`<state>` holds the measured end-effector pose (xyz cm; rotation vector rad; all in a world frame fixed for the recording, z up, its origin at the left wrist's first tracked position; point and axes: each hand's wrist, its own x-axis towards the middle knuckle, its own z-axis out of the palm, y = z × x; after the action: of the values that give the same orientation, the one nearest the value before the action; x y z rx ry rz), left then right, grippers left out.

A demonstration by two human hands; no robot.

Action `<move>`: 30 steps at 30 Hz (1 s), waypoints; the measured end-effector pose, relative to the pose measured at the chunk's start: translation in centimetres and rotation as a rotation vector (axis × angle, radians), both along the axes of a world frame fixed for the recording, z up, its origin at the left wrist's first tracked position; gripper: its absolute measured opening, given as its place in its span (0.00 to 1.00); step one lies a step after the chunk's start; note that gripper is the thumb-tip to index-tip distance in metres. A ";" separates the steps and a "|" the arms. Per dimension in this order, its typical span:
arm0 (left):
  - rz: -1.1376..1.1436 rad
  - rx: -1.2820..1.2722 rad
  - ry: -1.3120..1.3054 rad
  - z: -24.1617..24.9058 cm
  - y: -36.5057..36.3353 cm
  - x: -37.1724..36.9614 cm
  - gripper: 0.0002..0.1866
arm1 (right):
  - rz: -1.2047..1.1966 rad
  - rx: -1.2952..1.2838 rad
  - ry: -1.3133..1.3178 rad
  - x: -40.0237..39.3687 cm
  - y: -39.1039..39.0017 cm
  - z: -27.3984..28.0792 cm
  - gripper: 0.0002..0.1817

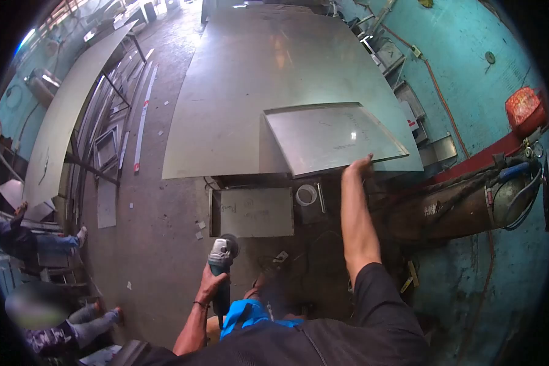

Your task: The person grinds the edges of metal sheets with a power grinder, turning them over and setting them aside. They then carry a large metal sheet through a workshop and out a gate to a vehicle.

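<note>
My left hand [210, 285] is wrapped around the body of an angle grinder [221, 259], whose disc points up and away from me. With my right arm stretched forward, my right hand [361, 165] grips the near edge of a shallow metal tray [335, 137] with raised rims. The tray rests at an angle on a large sheet-metal table top [219, 116], near its front edge. My right fingers are partly hidden at the tray's rim.
Below the table's front edge are a rectangular metal frame with a marked panel [256, 211] and a white ring-shaped roll [306, 195]. A gas cylinder [433, 210] lies at the right. Two other people sit at lower left, by a long side table [73, 104].
</note>
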<state>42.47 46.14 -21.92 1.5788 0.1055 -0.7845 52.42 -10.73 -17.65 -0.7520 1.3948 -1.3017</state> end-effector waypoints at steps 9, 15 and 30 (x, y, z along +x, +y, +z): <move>-0.036 0.018 -0.044 -0.4 0.1 0.4 0.26 | 0.345 0.265 0.210 2.0 1.5 -2.2 0.48; -0.141 0.066 -0.045 0.7 -1.9 1.0 0.26 | 1.112 0.407 0.548 2.3 -1.5 -1.0 0.56; -0.891 -0.078 -0.192 4.3 -5.5 1.0 0.26 | 0.476 -0.074 0.750 -52.5 33.7 -6.4 0.16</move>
<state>43.45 40.62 -17.65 1.5998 -0.8092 -1.2809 -0.05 23.00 -24.04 -1.6209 1.5937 -0.7111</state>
